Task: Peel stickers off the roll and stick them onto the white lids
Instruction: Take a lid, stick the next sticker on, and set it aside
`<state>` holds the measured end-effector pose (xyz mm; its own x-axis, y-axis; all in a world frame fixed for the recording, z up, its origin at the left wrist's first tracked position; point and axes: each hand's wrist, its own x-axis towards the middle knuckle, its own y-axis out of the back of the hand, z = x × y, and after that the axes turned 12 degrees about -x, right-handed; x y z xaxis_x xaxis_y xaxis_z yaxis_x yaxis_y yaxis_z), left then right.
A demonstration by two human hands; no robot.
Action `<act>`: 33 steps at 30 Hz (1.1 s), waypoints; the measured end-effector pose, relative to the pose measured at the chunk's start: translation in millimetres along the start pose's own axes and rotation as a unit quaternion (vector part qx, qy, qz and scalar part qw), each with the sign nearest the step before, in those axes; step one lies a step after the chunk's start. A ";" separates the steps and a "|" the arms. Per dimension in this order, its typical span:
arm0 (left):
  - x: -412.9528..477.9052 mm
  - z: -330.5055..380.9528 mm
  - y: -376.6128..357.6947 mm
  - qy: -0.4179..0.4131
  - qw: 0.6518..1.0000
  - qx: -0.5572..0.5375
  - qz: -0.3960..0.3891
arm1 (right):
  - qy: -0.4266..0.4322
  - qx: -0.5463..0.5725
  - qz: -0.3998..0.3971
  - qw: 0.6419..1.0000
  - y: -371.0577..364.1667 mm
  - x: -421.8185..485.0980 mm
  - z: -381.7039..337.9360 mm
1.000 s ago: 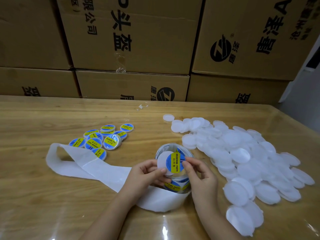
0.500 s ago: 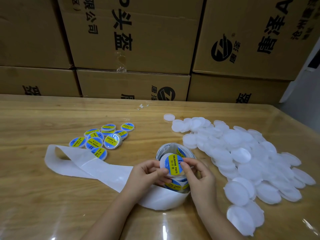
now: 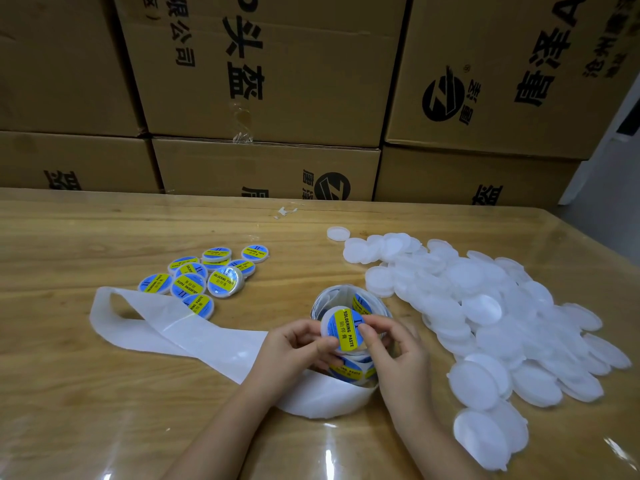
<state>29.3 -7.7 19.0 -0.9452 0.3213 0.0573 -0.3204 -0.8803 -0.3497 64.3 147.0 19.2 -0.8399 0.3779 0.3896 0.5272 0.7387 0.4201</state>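
Nearest to the person, the counter [image 3: 69, 410] is bare glossy wood, with free room at the near left. Both hands meet over the sticker roll [image 3: 349, 365], which stands just behind the near edge. The left hand [image 3: 294, 351] pinches a white lid [image 3: 341, 329] by its left rim, the grip pressed together on it. The right hand [image 3: 394, 351] presses its thumb on the sticker [image 3: 346, 332], the other fingers curled behind the lid. A second ago the sticker covered only the right half of the lid; now it sits centred and covers nearly the whole face. The sticker is blue with a yellow band that reads "SOLDERING PASTE".

An empty backing strip [image 3: 166, 327] runs from the roll to the left and curls up at its end. Just behind it lie the finished lids [image 3: 204, 278] in a small group, same label. To the right, a big heap of plain lids [image 3: 485, 306] spreads almost to the right edge of the counter. At the far edge, cardboard boxes [image 3: 277, 81] are stacked like a wall, printed with black Chinese characters and a round logo.
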 end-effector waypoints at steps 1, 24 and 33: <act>-0.1 0.0 0.0 0.000 1.000 0.002 0.000 | 0.002 -0.002 0.001 1.000 0.3 -0.2 -0.3; -1.6 1.4 -3.6 -0.036 0.999 0.039 -0.010 | 0.105 -0.136 0.092 0.981 1.5 -1.2 -7.6; -3.9 1.6 -4.0 -0.064 0.996 0.060 -0.013 | 0.109 -0.161 0.083 0.977 3.4 -2.0 -10.1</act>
<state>34.1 -6.0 21.7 -0.9342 0.3044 0.1860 -0.3429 -0.9101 -0.2328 69.0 143.1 28.1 -0.7107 0.3242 0.6243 0.6964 0.4495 0.5595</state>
